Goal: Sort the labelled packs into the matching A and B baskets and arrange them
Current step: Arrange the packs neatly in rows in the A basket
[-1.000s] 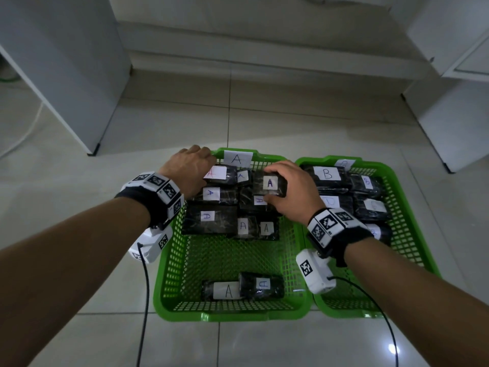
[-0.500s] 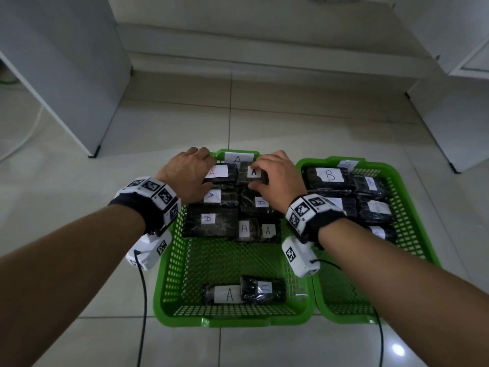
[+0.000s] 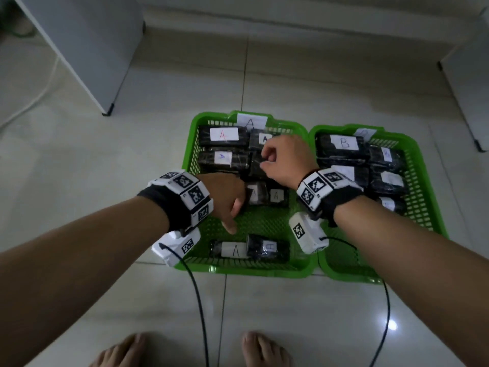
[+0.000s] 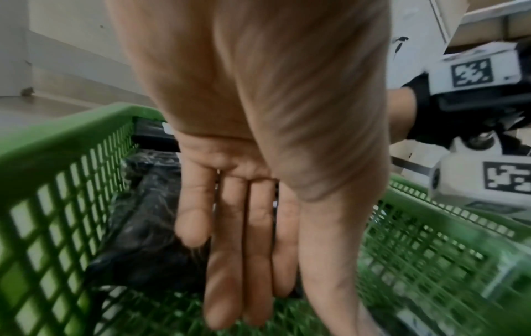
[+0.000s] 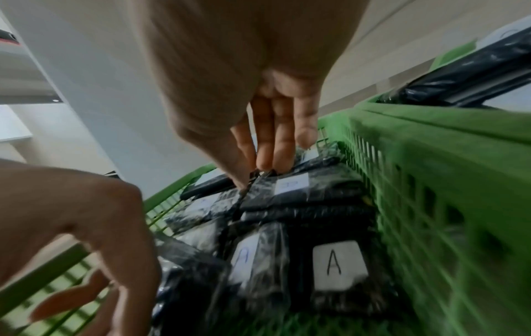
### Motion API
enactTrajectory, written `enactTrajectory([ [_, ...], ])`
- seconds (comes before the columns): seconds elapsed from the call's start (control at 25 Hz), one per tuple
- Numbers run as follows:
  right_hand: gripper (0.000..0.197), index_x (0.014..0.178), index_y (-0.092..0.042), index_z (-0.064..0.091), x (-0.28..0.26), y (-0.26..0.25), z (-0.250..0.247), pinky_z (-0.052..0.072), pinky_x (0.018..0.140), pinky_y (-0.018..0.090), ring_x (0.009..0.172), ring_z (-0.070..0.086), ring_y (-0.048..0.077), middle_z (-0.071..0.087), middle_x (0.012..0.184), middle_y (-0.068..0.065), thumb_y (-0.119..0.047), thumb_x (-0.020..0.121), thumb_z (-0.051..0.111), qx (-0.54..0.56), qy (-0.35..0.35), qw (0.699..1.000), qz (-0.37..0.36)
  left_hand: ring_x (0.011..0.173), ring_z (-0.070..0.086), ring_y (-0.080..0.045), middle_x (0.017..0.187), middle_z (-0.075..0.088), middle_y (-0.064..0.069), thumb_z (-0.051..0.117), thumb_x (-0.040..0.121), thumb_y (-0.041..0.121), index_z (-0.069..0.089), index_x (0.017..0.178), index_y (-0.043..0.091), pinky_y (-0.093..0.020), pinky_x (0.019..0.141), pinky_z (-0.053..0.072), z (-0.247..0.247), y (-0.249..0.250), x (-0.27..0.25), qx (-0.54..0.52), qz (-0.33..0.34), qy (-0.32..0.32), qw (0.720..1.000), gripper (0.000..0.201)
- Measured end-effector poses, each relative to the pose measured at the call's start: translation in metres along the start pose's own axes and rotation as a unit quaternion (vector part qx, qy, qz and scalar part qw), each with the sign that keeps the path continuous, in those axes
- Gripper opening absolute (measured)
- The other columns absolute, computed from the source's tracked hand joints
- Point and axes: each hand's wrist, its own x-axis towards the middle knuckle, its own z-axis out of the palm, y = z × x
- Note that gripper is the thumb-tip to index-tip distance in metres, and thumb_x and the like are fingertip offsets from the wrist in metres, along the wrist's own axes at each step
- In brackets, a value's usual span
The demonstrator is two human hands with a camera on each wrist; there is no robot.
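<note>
left hand (image 3: 227,200) now nearer; lowered

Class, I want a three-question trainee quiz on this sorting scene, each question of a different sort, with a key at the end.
1. True or false: the left hand grips a pack.
2. Multiple choice: the two packs lying apart at the near end of the A basket show which labels? (a) both A (b) both B (c) none.
3. Short answer: which basket is the right hand over, and what do its fingers touch?

Key
1. False: its fingers are straight and hold nothing.
2. (a).
3. The A basket; its fingertips rest on a black pack in the far rows.
</note>
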Motion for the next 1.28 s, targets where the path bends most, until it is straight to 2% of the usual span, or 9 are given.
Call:
enactTrajectory([
  [0.12, 0.008, 0.068, -0.020, 0.078, -0.029, -0.013, 0.001, 0.059, 0.073, 0.032, 0.067, 0.066, 0.011, 0.071, 0.067, -0.007, -0.014, 0.072, 0.074, 0.006, -0.128, 0.991, -0.025, 0.072, 0.066, -0.007, 0.076, 0.073, 0.006, 0.083, 0.063, 0.054, 0.076, 0.081, 0.019, -0.020, 0.063, 0.050, 0.016, 0.009, 0.001, 0.019, -0.030, -0.054, 0.998, 0.040],
  [0.32, 0.022, 0.087, -0.020, 0.080, -0.063, -0.026, 0.004, 0.061, 0.077, 0.032, 0.080, 0.069, 0.012, 0.075, 0.087, -0.006, -0.026, 0.068, 0.089, -0.075, -0.350, 0.933, -0.035, 0.085, 0.063, -0.013, 0.083, 0.066, 0.012, 0.082, 0.065, 0.053, 0.072, 0.090, 0.024, -0.028, 0.076, 0.052, 0.028, 0.013, -0.005, 0.024, -0.071, -0.017, 0.997, 0.040],
  [0.44, 0.040, 0.101, -0.019, 0.077, -0.075, -0.031, 0.009, 0.059, 0.078, 0.032, 0.090, 0.068, 0.016, 0.073, 0.099, -0.003, -0.034, 0.066, 0.091, -0.125, -0.415, 0.901, -0.027, 0.084, 0.063, -0.013, 0.085, 0.066, 0.010, 0.081, 0.069, 0.049, 0.073, 0.091, 0.022, -0.027, 0.076, 0.051, 0.028, 0.012, -0.014, 0.033, -0.067, -0.006, 0.997, 0.036],
  [0.56, 0.032, 0.102, -0.016, 0.077, -0.076, -0.031, 0.011, 0.057, 0.077, 0.029, 0.091, 0.069, 0.018, 0.074, 0.100, -0.002, -0.026, 0.073, 0.088, -0.098, -0.418, 0.903, -0.030, 0.079, 0.066, -0.020, 0.082, 0.065, 0.001, 0.070, 0.079, 0.036, 0.068, 0.087, 0.020, -0.028, 0.065, 0.051, 0.025, 0.019, -0.023, 0.094, -0.077, 0.089, 0.989, 0.018],
  [0.76, 0.023, 0.098, -0.017, 0.070, -0.062, -0.021, -0.007, 0.045, 0.062, 0.024, 0.084, 0.063, 0.017, 0.064, 0.085, -0.008, -0.032, 0.083, 0.080, -0.047, -0.383, 0.922, -0.008, 0.088, 0.066, -0.024, 0.100, 0.067, -0.003, 0.070, 0.084, 0.028, 0.050, 0.123, 0.017, -0.033, 0.066, 0.046, 0.007, 0.017, -0.024, 0.183, -0.105, 0.131, 0.969, 0.045],
  [0.84, 0.024, 0.101, -0.015, 0.070, -0.054, -0.016, -0.015, 0.052, 0.070, 0.029, 0.088, 0.065, 0.019, 0.068, 0.094, -0.002, -0.031, 0.085, 0.077, -0.024, -0.360, 0.933, 0.007, 0.090, 0.067, -0.022, 0.101, 0.067, -0.002, 0.070, 0.084, 0.023, 0.057, 0.117, 0.019, -0.033, 0.073, 0.054, 0.006, 0.011, -0.022, 0.182, -0.125, 0.122, 0.968, 0.036],
  [1.0, 0.016, 0.109, -0.016, 0.071, -0.044, -0.007, -0.029, 0.054, 0.081, 0.035, 0.095, 0.066, 0.022, 0.069, 0.105, 0.002, -0.015, 0.095, 0.063, 0.082, -0.340, 0.935, 0.065, 0.088, 0.061, -0.015, 0.095, 0.062, 0.008, 0.070, 0.075, 0.030, 0.053, 0.073, 0.032, -0.027, 0.074, 0.054, -0.007, -0.005, -0.028, 0.101, -0.128, 0.113, 0.980, 0.017],
  [1.16, 0.022, 0.106, 0.005, 0.071, -0.037, 0.002, -0.039, 0.048, 0.069, 0.018, 0.079, 0.060, 0.015, 0.068, 0.094, 0.008, -0.006, 0.095, 0.055, 0.212, -0.236, 0.940, 0.127, 0.082, 0.060, -0.016, 0.087, 0.058, 0.006, 0.063, 0.079, 0.031, 0.054, 0.079, 0.021, -0.025, 0.067, 0.048, -0.021, -0.016, -0.033, 0.099, -0.114, 0.174, 0.973, 0.013],
  [1.28, 0.023, 0.101, 0.008, 0.072, -0.038, 0.006, -0.044, 0.042, 0.067, 0.015, 0.080, 0.056, 0.013, 0.069, 0.093, 0.008, -0.007, 0.094, 0.057, 0.221, -0.177, 0.948, 0.146, 0.100, 0.054, -0.018, 0.103, 0.055, 0.005, 0.063, 0.084, 0.041, 0.049, 0.089, 0.022, -0.034, 0.092, 0.046, -0.019, -0.018, -0.031, 0.195, -0.101, 0.173, 0.960, 0.024],
])
